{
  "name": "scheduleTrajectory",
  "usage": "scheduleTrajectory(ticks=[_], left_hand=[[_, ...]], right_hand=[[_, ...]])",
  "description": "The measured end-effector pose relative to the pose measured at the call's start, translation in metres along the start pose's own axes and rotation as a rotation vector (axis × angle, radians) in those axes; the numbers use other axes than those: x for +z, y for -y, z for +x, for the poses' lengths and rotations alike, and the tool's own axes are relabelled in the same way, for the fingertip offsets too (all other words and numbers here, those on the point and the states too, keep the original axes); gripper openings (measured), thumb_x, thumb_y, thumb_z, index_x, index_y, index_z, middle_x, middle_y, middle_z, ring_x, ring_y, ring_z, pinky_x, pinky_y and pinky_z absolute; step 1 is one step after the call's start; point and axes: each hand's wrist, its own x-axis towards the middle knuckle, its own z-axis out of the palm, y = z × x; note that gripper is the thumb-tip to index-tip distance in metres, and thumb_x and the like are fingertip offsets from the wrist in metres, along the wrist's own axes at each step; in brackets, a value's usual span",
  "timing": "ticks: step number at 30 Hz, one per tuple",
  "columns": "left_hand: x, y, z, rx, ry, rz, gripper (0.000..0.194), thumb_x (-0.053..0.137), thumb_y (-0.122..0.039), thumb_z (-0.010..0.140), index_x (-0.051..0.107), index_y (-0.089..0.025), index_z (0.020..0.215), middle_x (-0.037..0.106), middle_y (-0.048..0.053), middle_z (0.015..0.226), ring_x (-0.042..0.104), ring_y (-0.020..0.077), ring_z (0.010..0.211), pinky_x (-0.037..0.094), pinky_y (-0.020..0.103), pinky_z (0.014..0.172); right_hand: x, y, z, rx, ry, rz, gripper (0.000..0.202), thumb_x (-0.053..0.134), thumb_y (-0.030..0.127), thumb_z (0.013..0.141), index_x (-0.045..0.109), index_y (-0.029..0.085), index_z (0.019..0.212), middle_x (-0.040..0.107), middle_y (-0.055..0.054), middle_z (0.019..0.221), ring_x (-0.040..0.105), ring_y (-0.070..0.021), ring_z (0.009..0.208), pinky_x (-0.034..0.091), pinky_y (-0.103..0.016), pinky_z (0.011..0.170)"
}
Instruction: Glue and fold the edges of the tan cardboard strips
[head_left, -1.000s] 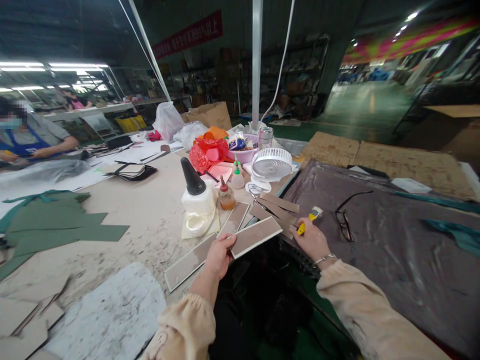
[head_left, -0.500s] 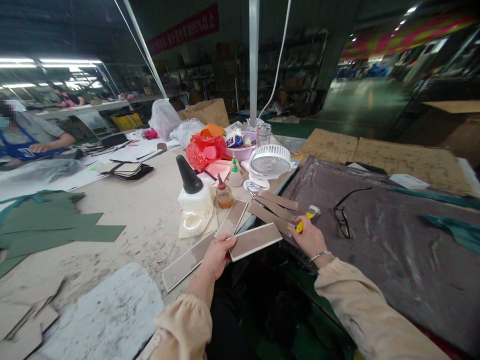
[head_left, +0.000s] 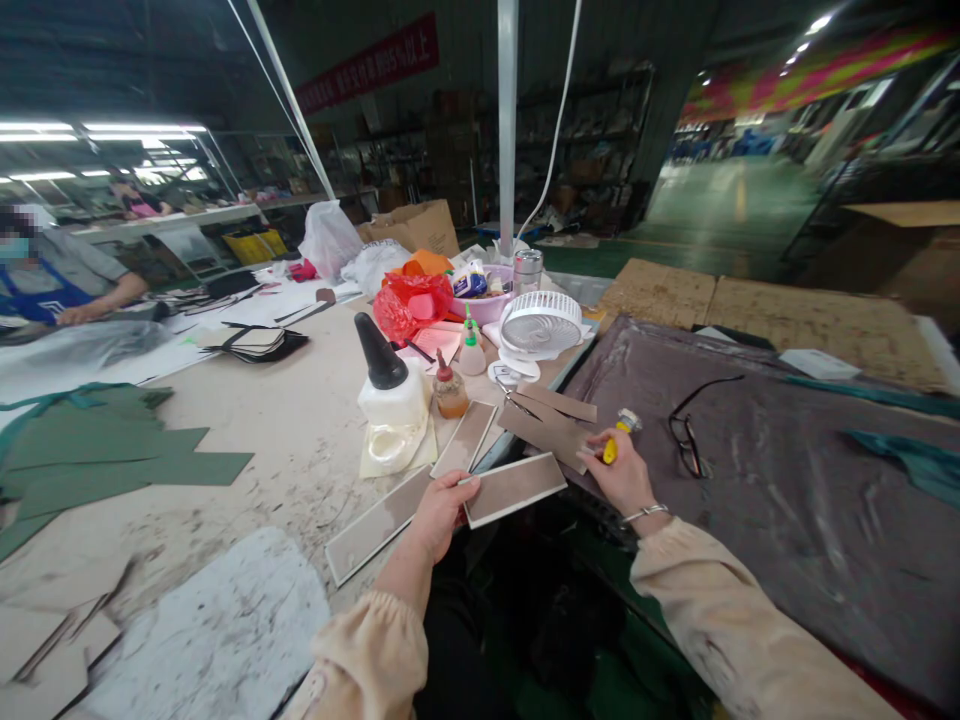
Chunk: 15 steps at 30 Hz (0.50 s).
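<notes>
My left hand (head_left: 444, 510) pinches the near end of a brown rectangular strip with pale edges (head_left: 517, 487), held above the table edge. My right hand (head_left: 622, 472) has a yellow-handled brush (head_left: 619, 436) tucked in it, bristles pointing away. Its fingertips meet at the end of a plain brown strip (head_left: 546, 432); whether they grip that strip I cannot tell. Two more pale-edged strips, one near (head_left: 379, 530) and one farther off (head_left: 465, 438), lie left of the held one. Metal tweezers or scissors (head_left: 517, 403), partly covered, rest by the plain strips.
A white bottle with a black cone top (head_left: 391, 390), a small amber bottle (head_left: 451, 392), a green-tipped bottle (head_left: 472, 355) and a white fan (head_left: 540, 325) stand beyond my hands. Glasses (head_left: 686, 445) lie on the dark covered surface at right. Another person (head_left: 64, 270) sits far left.
My right hand has shifted slightly right, and the brush in it has turned a little. The left hand and its strip have barely moved.
</notes>
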Motion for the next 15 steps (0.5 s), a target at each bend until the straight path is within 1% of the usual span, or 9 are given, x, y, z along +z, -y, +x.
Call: scheduleTrajectory(ticks=[2, 4, 7, 9, 10, 12, 13, 15], left_hand=[[0.001, -0.003, 0.000, 0.003, 0.011, 0.013, 0.030, 0.078, -0.038, 0.059, 0.060, -0.016, 0.070, 0.057, -0.003, 0.058, 0.052, 0.0094, 0.052, 0.036, 0.020, 0.049], [0.004, -0.008, 0.001, 0.004, 0.034, 0.026, 0.030, 0.079, -0.037, 0.057, 0.060, -0.016, 0.068, 0.057, -0.003, 0.058, 0.052, 0.0096, 0.052, 0.035, 0.020, 0.049], [0.011, -0.020, 0.010, 0.050, 0.103, 0.130, 0.028, 0.078, -0.037, 0.059, 0.062, -0.016, 0.068, 0.059, -0.001, 0.059, 0.052, 0.0106, 0.053, 0.035, 0.020, 0.050], [0.019, -0.028, 0.023, 0.111, 0.129, 0.234, 0.024, 0.076, -0.036, 0.061, 0.065, -0.016, 0.069, 0.060, -0.001, 0.058, 0.051, 0.0113, 0.052, 0.034, 0.021, 0.050], [0.024, -0.032, 0.031, 0.145, 0.126, 0.280, 0.022, 0.076, -0.034, 0.062, 0.066, -0.016, 0.068, 0.059, -0.001, 0.057, 0.051, 0.0114, 0.051, 0.033, 0.021, 0.050], [0.034, -0.038, 0.050, 0.207, 0.080, 0.332, 0.014, 0.077, -0.026, 0.060, 0.067, -0.017, 0.064, 0.057, -0.002, 0.053, 0.049, 0.0117, 0.052, 0.032, 0.021, 0.051], [0.040, -0.040, 0.060, 0.240, 0.047, 0.354, 0.012, 0.077, -0.022, 0.058, 0.067, -0.017, 0.062, 0.055, -0.003, 0.051, 0.049, 0.0124, 0.053, 0.032, 0.021, 0.052], [0.050, -0.043, 0.080, 0.304, -0.031, 0.387, 0.014, 0.077, -0.013, 0.055, 0.066, -0.019, 0.060, 0.051, -0.003, 0.050, 0.052, 0.0152, 0.061, 0.035, 0.022, 0.058]], right_hand=[[-0.003, 0.008, 0.003, -0.008, -0.029, 0.159, 0.035, 0.064, 0.045, 0.071, 0.042, 0.024, 0.088, 0.066, -0.005, 0.084, 0.065, -0.0212, 0.072, 0.053, -0.038, 0.070], [-0.011, 0.018, 0.009, -0.037, -0.104, 0.274, 0.036, 0.065, 0.045, 0.071, 0.040, 0.024, 0.086, 0.066, -0.004, 0.084, 0.066, -0.0216, 0.078, 0.054, -0.039, 0.073], [-0.030, 0.033, 0.020, -0.113, -0.301, 0.350, 0.034, 0.070, 0.038, 0.070, 0.043, 0.024, 0.086, 0.064, -0.002, 0.084, 0.067, -0.0209, 0.081, 0.053, -0.042, 0.079], [-0.045, 0.042, 0.026, -0.157, -0.455, 0.408, 0.034, 0.073, 0.033, 0.068, 0.046, 0.025, 0.087, 0.062, -0.001, 0.081, 0.066, -0.0211, 0.080, 0.052, -0.045, 0.082], [-0.052, 0.046, 0.029, -0.172, -0.523, 0.445, 0.034, 0.074, 0.030, 0.066, 0.048, 0.027, 0.087, 0.062, 0.000, 0.080, 0.066, -0.0215, 0.080, 0.051, -0.047, 0.084], [-0.063, 0.055, 0.030, -0.187, -0.613, 0.525, 0.034, 0.076, 0.025, 0.064, 0.051, 0.030, 0.088, 0.061, 0.000, 0.077, 0.065, -0.0226, 0.080, 0.049, -0.051, 0.088], [-0.068, 0.060, 0.028, -0.186, -0.632, 0.558, 0.034, 0.076, 0.023, 0.064, 0.053, 0.032, 0.088, 0.061, 0.001, 0.077, 0.065, -0.0231, 0.083, 0.048, -0.052, 0.090], [-0.074, 0.071, 0.021, -0.174, -0.634, 0.588, 0.033, 0.074, 0.022, 0.066, 0.056, 0.038, 0.087, 0.061, 0.001, 0.081, 0.064, -0.0239, 0.091, 0.045, -0.053, 0.095]])
